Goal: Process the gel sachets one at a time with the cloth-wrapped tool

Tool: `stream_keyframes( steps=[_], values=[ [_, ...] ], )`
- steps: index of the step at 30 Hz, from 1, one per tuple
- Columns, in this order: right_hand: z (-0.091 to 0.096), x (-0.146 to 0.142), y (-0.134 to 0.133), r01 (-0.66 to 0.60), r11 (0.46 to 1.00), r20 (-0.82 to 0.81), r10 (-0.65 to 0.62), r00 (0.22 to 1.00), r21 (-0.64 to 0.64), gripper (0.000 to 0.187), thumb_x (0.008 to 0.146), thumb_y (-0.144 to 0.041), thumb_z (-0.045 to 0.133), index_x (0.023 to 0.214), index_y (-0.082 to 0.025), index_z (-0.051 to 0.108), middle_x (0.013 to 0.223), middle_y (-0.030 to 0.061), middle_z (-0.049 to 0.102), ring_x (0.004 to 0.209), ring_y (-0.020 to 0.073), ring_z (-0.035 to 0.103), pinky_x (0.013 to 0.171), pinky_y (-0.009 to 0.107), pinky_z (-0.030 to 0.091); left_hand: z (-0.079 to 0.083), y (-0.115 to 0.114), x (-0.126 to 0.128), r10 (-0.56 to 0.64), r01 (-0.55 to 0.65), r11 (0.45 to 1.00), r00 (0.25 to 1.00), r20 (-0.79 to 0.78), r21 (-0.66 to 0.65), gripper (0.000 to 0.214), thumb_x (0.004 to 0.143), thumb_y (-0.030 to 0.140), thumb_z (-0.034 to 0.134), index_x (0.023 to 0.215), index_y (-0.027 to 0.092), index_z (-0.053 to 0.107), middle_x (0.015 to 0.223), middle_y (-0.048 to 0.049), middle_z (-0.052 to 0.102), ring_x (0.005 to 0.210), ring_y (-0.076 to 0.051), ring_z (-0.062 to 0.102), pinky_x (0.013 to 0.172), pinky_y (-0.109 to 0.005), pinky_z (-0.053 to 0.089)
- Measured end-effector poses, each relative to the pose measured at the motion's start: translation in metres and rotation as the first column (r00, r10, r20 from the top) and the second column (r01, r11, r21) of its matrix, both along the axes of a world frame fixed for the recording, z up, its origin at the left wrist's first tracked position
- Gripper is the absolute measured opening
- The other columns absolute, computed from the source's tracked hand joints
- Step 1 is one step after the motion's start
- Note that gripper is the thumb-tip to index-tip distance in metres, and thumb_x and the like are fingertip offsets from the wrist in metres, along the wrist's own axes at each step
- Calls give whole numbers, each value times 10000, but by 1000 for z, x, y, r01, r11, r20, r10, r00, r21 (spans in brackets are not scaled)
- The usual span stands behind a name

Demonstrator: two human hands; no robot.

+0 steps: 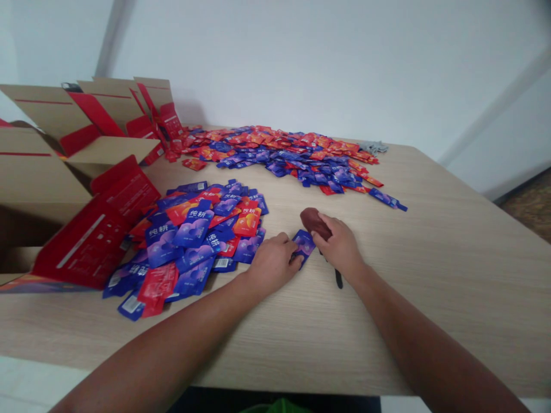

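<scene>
Bare forearms (189,338) bracket a blue packet (306,245) over a table (447,246), the left hand (273,261) pinching its left side while the right hand (342,244) grips a brown object (310,219) just off its right.

The person's left hand (273,261), at about six o'clock from the centre of the view, is bare, with a rounded back and short-looking fingers. The right hand (338,241), toward four o'clock, is bare as well, its fingers and thumb slim. Nails are too small to make out. The left forearm (189,332), between seven and eight o'clock, is uncovered from a narrow wrist to a broader end near the elbow; the right forearm (413,321), between four and five o'clock, widens the same way and is smooth and plain. At six o'clock, by the lower edge, shows bright green clothing (284,406), softly folded.
</scene>
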State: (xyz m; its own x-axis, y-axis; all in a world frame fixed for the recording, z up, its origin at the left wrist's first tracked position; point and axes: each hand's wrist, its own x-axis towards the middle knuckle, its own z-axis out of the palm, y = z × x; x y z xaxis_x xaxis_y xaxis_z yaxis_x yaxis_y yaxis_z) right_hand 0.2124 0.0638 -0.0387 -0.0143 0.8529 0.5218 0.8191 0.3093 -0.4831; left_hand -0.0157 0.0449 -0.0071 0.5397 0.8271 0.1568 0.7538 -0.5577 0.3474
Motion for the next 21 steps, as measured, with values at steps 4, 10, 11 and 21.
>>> stream_keyframes(
  steps=[4,10,11,21],
  values=[
    [6,-6,-7,-198,980,-42,199,979,25,542,937,-314,694,1470,-224,644,1350,139,743,1214,323,708,1093,531,567,-1,1,0,-14,14,1000,1000,18,-1,214,1001,361,655,1100,229,791,1069,-86,693,957,-239,694,863,-361,561],
    [3,-10,-8,-360,928,36,364,931,-98,616,886,-223,694,1497,-259,625,1371,107,741,1252,311,687,1118,536,550,-6,2,0,-33,32,999,996,88,23,188,996,312,653,1099,233,790,1102,-81,712,1007,-236,700,901,-360,565],
    [2,-10,-7,-349,931,35,355,934,-107,617,888,-226,694,1500,-266,625,1370,104,742,1253,311,686,1120,537,549,-7,2,0,-33,31,999,995,95,21,194,999,313,653,1115,239,789,1105,-78,713,1014,-236,700,913,-362,566],
    [-6,-2,3,-194,975,53,201,978,-103,553,933,-315,689,1479,-231,655,1311,130,763,1169,328,724,1068,535,570,-1,1,0,-11,11,1000,1000,28,4,217,1005,370,658,1114,237,790,1062,-79,689,956,-232,696,854,-353,560]
  ],
)
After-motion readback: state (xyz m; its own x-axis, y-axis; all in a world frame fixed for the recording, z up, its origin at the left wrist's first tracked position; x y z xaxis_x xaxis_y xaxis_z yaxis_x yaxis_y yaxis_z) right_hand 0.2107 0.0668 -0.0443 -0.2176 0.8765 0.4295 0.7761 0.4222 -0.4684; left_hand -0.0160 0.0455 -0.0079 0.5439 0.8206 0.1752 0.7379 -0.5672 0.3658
